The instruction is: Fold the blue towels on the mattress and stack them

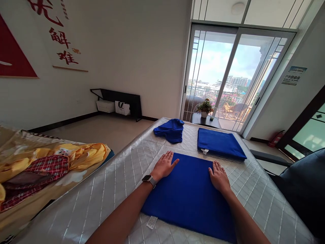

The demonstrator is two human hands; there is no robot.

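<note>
A blue folded cloth (pixel 188 196) lies flat in front of me on a silvery quilted surface (pixel 106 189), a white tag (pixel 151 222) sticking out at its near left edge. My left hand (pixel 164 166) rests flat on its far left corner, fingers stretched out. On the far right corner lies my right hand (pixel 219 176), also flat, fingers extended and close together. Beyond them sits a second folded blue cloth (pixel 220 143), thicker, with its own white tag. To its left is a small crumpled blue cloth (pixel 170 130).
Yellow and red-checked fabric (pixel 73 159) is heaped on a patterned surface at the left. A black chair (pixel 302 183) stands close on the right. Behind the quilted surface are a potted plant (pixel 205 107) on a dark table and sliding glass doors (pixel 215 67). A black shelf (pixel 122 98) lines the wall.
</note>
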